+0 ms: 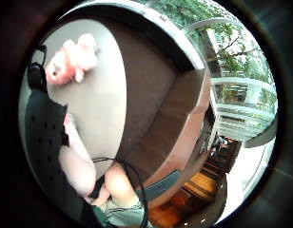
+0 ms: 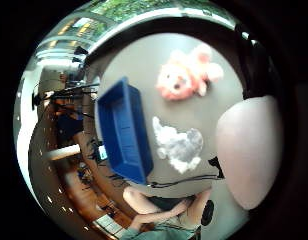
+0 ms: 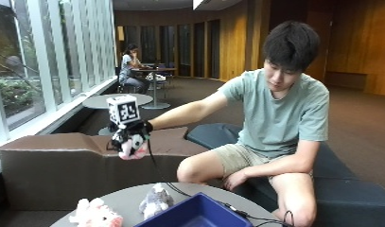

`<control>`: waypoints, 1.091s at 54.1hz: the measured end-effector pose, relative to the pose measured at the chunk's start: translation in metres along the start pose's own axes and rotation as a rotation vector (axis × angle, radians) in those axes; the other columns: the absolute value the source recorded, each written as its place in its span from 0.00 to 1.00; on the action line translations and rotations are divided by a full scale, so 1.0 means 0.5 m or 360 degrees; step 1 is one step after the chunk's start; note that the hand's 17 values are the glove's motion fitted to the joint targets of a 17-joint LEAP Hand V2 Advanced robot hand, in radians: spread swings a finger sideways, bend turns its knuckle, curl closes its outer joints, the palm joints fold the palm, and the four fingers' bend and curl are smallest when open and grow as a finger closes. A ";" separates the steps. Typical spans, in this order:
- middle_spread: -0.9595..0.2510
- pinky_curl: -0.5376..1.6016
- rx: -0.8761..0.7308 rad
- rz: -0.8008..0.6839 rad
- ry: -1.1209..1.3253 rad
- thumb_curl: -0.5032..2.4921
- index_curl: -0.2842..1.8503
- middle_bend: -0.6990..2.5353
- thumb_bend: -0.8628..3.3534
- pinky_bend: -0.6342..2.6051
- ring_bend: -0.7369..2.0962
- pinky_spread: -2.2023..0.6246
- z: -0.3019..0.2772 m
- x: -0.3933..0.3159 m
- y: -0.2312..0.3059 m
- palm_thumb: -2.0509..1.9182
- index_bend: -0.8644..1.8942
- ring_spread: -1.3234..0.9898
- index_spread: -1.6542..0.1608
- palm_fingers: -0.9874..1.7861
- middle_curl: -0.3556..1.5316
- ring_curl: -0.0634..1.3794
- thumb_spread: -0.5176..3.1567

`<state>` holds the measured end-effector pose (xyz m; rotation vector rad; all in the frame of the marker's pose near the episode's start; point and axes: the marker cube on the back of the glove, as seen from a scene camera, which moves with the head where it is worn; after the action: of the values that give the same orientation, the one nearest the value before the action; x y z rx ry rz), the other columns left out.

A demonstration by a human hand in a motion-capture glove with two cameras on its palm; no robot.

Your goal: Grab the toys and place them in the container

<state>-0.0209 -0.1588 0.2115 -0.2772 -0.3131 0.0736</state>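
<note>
The black-gloved right hand point(image 3: 130, 141) hangs high at centre-left of the outside view, fingers relaxed and holding nothing. Directly below sits the fluffy grey plush toy point(image 3: 155, 200) on the round grey desk point(image 3: 123, 201), pink plush toy point(image 3: 95, 213) lower left, blue plastic container point(image 3: 195, 213) lower right.

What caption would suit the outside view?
Seated person raises gloved right hand above a round table holding a pink plush toy, grey plush toy and blue container.
</note>
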 end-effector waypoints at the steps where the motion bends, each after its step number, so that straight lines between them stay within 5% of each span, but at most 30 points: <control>1: 0.48 0.45 0.0016 -0.0010 0.0006 0.42 0.37 0.51 0.28 0.52 0.70 0.64 -0.028 -0.009 0.002 0.72 0.59 0.37 0.69 0.71 0.50 0.46 0.31; 11: 0.45 0.48 0.0161 -0.0131 -0.0029 0.45 0.44 0.55 0.28 0.55 0.73 0.64 -0.236 -0.145 0.042 0.72 0.64 0.36 0.67 0.66 0.57 0.52 0.24; 21: 0.43 0.51 0.0246 -0.0332 -0.0080 0.48 0.51 0.57 0.28 0.58 0.76 0.65 -0.307 -0.332 0.070 0.71 0.67 0.35 0.67 0.62 0.64 0.56 0.19; 34: 0.42 0.53 0.0243 -0.0580 -0.0043 0.50 0.59 0.59 0.28 0.61 0.79 0.65 -0.288 -0.612 0.096 0.71 0.69 0.35 0.67 0.58 0.70 0.60 0.14; 47: 0.42 0.53 -0.0021 -0.0578 -0.0061 0.51 0.64 0.58 0.27 0.63 0.79 0.65 -0.214 -0.707 0.091 0.70 0.67 0.37 0.67 0.53 0.72 0.61 0.12; 51: 0.42 0.54 -0.0233 -0.0574 -0.0033 0.51 0.62 0.50 0.25 0.66 0.77 0.65 -0.187 -0.710 0.091 0.68 0.57 0.38 0.69 0.39 0.69 0.60 0.17; 52: 0.42 0.54 -0.0286 -0.0574 -0.0025 0.51 0.65 0.56 0.27 0.65 0.79 0.65 -0.179 -0.710 0.091 0.70 0.64 0.37 0.68 0.52 0.72 0.62 0.14; 54: 0.47 0.52 -0.0371 -0.0576 -0.0007 0.50 0.58 0.44 0.24 0.65 0.70 0.68 -0.165 -0.710 0.092 0.64 0.51 0.40 0.70 0.21 0.65 0.55 0.22; 55: 0.50 0.53 -0.0400 -0.0578 0.0001 0.50 0.57 0.41 0.23 0.66 0.66 0.70 -0.160 -0.709 0.092 0.63 0.49 0.43 0.71 0.16 0.64 0.55 0.24; 56: 0.50 0.53 -0.0419 -0.0580 0.0008 0.50 0.57 0.41 0.23 0.65 0.67 0.70 -0.156 -0.708 0.092 0.63 0.48 0.43 0.71 0.21 0.63 0.55 0.26; 59: 0.59 0.51 -0.0428 -0.0584 0.0011 0.47 0.51 0.35 0.22 0.65 0.56 0.73 -0.149 -0.704 0.092 0.60 0.41 0.47 0.73 0.14 0.58 0.49 0.31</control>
<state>-0.3332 -0.1741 0.0273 -0.4819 -0.3628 -0.3337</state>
